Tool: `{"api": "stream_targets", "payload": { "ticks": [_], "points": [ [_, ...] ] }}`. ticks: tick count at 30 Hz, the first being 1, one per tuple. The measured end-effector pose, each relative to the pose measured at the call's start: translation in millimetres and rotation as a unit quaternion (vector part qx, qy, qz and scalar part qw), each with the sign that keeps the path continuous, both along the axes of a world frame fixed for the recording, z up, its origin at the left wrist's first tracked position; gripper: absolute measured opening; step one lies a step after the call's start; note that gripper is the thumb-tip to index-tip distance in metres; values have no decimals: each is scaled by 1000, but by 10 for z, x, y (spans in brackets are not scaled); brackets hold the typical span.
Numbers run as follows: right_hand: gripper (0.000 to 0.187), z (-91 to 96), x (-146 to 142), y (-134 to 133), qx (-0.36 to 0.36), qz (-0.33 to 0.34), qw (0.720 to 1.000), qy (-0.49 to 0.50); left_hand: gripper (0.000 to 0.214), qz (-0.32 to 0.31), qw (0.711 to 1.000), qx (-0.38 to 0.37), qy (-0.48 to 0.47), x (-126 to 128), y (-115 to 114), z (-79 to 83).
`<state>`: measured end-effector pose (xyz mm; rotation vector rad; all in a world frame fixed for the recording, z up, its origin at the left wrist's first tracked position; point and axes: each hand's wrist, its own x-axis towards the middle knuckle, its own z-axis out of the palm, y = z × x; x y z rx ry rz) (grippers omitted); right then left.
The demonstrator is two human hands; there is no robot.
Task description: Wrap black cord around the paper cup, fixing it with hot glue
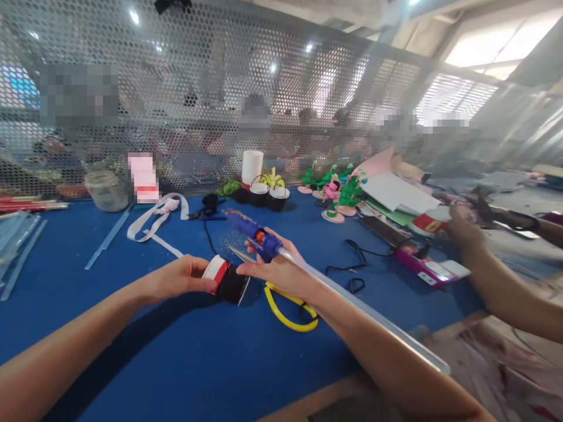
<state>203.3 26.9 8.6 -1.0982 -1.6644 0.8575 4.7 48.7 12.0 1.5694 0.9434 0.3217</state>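
My left hand [191, 275] grips a small cup [232, 284], tilted on its side, with white and red at one end and a black band round the other. In my right hand [279, 266] is a blue glue gun [248, 225], its nozzle pointing up and left. A long clear glue stick [365, 305] runs out of the gun's back, over my forearm. The fingertips of my right hand are close to the cup's black part; whether they touch it I cannot tell. Scissors with yellow handles [288, 325] lie partly hidden under my right hand.
White ribbon [143, 234], a jar [105, 190] and loose glue sticks [21, 252] lie left on the blue table. Behind stand stacked white cups [252, 167], two black-banded cups [259, 196] and green figures [350, 190]. A purple power strip [422, 266] and a co-worker's arm [497, 264] are right.
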Motion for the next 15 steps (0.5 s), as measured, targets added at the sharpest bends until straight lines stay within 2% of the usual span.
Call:
{"api": "stream_targets", "payload": {
  "ticks": [4,6,8,11,15],
  "points": [
    [34,24,2,-52,47,-19,995,-85,17,-43,998,-38,1,-3,-3,1],
    [36,40,-10,-74,79,-19,990,-113,24,-23,999,-42,3,21,-8,-22],
    [35,29,-21,-82,89,-13,989,-119,31,27,998,-47,4,56,-20,-56],
    [29,-30,-23,-66,44,-5,997,-58,32,91,992,-80,-26,105,-47,-97],
    [24,-88,-4,-20,-80,19,996,22,27,97,987,-83,-94,128,-88,-120]
  ]
}}
